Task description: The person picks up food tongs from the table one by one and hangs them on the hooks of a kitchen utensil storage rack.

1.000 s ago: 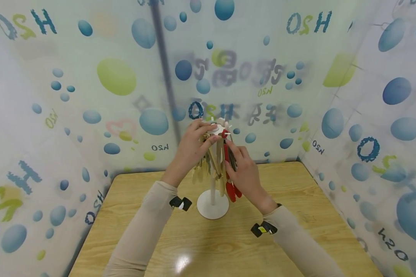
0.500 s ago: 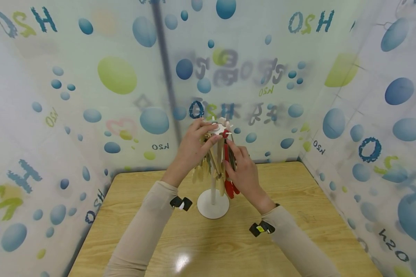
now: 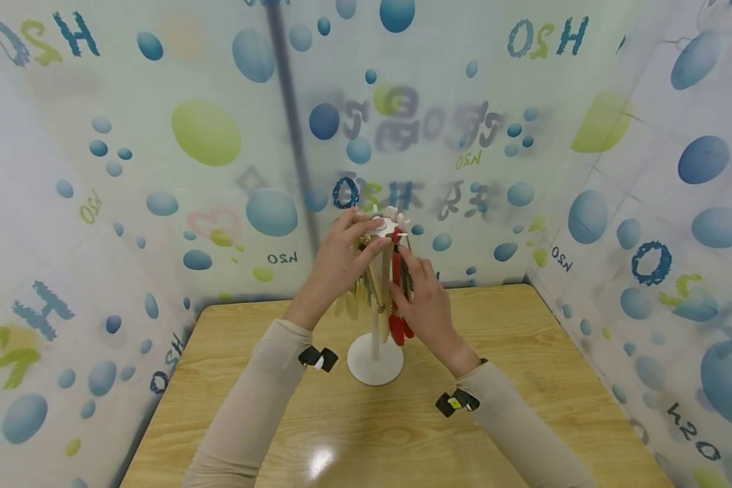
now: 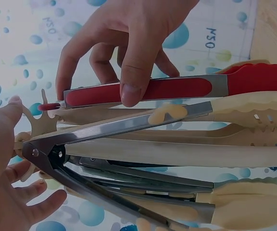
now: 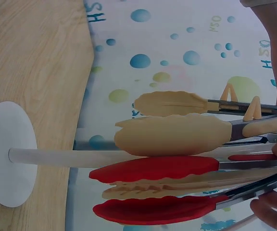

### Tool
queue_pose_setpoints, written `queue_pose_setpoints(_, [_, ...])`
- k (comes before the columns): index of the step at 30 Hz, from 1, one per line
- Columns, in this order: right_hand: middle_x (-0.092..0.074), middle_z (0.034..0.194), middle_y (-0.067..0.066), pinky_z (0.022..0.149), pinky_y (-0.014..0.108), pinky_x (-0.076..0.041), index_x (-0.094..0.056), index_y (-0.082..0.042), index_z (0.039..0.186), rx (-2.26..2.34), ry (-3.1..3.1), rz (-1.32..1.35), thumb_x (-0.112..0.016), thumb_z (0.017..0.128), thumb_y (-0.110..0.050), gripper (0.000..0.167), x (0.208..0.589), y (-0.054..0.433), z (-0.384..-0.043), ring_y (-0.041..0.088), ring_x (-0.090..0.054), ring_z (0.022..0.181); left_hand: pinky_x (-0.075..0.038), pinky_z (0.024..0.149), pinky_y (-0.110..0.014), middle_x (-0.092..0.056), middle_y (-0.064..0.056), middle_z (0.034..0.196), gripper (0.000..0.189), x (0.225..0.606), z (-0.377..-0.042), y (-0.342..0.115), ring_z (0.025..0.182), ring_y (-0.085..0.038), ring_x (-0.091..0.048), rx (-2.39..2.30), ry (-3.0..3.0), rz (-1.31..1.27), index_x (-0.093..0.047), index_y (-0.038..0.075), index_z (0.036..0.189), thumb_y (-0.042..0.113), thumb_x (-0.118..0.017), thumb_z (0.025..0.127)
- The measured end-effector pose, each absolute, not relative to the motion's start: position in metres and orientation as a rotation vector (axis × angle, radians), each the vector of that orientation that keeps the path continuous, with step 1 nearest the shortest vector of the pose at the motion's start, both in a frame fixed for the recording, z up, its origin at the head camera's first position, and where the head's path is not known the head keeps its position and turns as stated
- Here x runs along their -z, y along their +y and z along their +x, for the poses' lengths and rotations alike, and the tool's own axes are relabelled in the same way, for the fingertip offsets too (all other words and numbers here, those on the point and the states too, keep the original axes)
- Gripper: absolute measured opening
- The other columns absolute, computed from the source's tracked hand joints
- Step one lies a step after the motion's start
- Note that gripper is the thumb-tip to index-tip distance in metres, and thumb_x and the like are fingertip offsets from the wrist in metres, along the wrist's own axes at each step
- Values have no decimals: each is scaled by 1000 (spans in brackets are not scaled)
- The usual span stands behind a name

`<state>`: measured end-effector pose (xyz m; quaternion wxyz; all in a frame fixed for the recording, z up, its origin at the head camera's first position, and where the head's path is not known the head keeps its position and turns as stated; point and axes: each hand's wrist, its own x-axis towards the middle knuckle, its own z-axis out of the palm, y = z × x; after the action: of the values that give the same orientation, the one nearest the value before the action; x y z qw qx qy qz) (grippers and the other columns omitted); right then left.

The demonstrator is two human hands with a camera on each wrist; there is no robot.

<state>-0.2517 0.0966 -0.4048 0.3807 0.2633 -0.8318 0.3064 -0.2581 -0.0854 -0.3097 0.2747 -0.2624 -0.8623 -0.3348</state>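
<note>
A white utensil stand with a round base stands upright on the table. My left hand holds its top, fingers over the white hub and thumb at the front edge. Red-headed tongs hang by their red end loop on a hook at the hub's right side. My right hand grips their metal and red handle, thumb on one arm and fingers behind. Both red heads show slightly apart in the right wrist view. Beige-headed tongs hang beside them, their arms spread in the left wrist view.
Several other beige utensils hang around the pole. The wooden table reaches back to a bubble-patterned curtain that surrounds it on three sides. A dark wrist strap sits on the left sleeve.
My right hand has shifted slightly left with the red tongs, whose heads swing inward toward the pole and close together a little. My left hand stays at the hub.
</note>
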Motion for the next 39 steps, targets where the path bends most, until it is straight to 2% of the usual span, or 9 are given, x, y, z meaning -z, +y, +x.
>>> queue_pose_setpoints(6, [-57, 115, 16, 56, 31, -54, -29, -17, 154, -774, -2130, 678, -73, 90, -17, 77, 408, 95, -250, 20, -59, 75, -37, 118, -48, -55, -11, 135, 43, 310, -258, -86, 146, -30, -35, 891, -2320, -711, -64, 12, 133, 35, -63, 97])
queue_pose_setpoints(15, [-58, 116, 18, 55, 32, -55, -24, -14, 156, -790, -2129, 679, -74, 89, -19, 84, 411, 96, -249, 22, -60, 76, -36, 118, -48, -54, -11, 136, 42, 311, -258, -86, 146, -29, -35, 914, -2318, -712, -64, 13, 133, 34, -63, 97])
queue_pose_setpoints(22, [-60, 110, 15, 60, 34, -55, -20, -13, 158, -819, -2137, 663, -74, 89, -21, 88, 413, 97, -252, 23, -62, 84, -35, 119, -49, -53, -11, 138, 44, 311, -259, -87, 147, -30, -34, 915, -2331, -715, -63, 13, 134, 36, -64, 96])
queue_pose_setpoints(29, [-61, 106, 13, 55, 30, -48, -18, -13, 159, -814, -2162, 649, -75, 88, -22, 91, 412, 97, -256, 21, -58, 79, -38, 116, -50, -51, -12, 140, 48, 315, -265, -89, 148, -33, -33, 841, -2333, -736, -60, 14, 137, 35, -68, 94])
queue_pose_setpoints(35, [-62, 106, 14, 56, 30, -50, -17, -14, 159, -828, -2195, 645, -76, 88, -20, 92, 413, 98, -255, 21, -59, 79, -44, 110, -54, -48, -13, 147, 54, 322, -268, -93, 148, -37, -32, 762, -2327, -748, -54, 16, 141, 31, -72, 92])
queue_pose_setpoints(39, [-61, 109, 16, 59, 34, -53, -18, -15, 159, -830, -2209, 648, -75, 88, -21, 92, 413, 100, -253, 25, -60, 84, -40, 113, -57, -45, -11, 154, 65, 327, -265, -100, 151, -33, -27, 764, -2321, -758, -45, 16, 148, 30, -72, 91])
